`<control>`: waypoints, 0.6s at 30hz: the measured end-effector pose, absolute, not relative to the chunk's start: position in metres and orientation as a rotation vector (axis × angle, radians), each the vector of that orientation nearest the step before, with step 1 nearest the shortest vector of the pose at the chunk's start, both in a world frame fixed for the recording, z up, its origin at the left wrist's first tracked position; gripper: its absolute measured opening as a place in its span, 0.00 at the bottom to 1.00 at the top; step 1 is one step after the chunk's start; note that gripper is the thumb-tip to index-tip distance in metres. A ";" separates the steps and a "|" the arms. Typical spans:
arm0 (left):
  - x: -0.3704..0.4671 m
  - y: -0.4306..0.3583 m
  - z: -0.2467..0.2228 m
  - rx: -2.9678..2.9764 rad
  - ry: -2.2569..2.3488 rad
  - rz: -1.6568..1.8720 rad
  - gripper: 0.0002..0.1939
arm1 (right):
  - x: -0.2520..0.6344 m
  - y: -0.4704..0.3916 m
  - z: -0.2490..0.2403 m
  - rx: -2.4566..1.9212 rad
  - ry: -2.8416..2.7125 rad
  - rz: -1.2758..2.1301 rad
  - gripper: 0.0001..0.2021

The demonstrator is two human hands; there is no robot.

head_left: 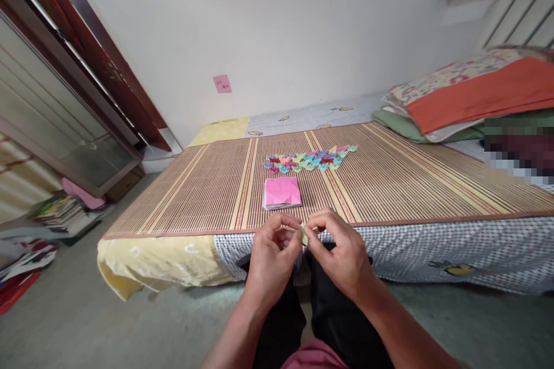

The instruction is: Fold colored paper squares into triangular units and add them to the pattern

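Observation:
A small pale green piece of paper is pinched between my two hands, just off the front edge of the bed. My left hand has its thumb and fingers closed on the paper's left side. On the other side my right hand pinches it with thumb and index finger. Beyond my hands lies a stack of square paper with a pink sheet on top. Behind the stack, several small folded paper pieces in many colours lie in slanting rows on the striped mat.
Folded bedding is piled at the back right of the bed. A pink note is on the wall. Books and magazines sit low at the left, near a glass-panelled door. My knees are under my hands.

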State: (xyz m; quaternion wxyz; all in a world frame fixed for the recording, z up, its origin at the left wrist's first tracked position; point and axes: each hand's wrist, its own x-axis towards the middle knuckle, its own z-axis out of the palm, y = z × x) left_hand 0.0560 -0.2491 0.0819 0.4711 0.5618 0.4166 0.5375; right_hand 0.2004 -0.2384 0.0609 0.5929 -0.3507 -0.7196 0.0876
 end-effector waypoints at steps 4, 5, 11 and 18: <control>0.056 -0.248 0.083 1.256 0.941 1.326 0.08 | 0.202 -0.239 0.062 -0.778 -1.709 0.230 0.08; 0.056 -0.248 0.083 1.235 0.922 1.325 0.08 | 0.202 -0.239 0.063 -0.773 -1.717 0.233 0.08; 0.052 -0.248 0.083 1.235 0.940 1.352 0.10 | 0.202 -0.239 0.064 -0.778 -1.705 0.193 0.09; 0.048 -0.243 0.082 1.177 0.974 1.307 0.17 | 0.198 -0.237 0.059 -0.762 -1.733 0.124 0.09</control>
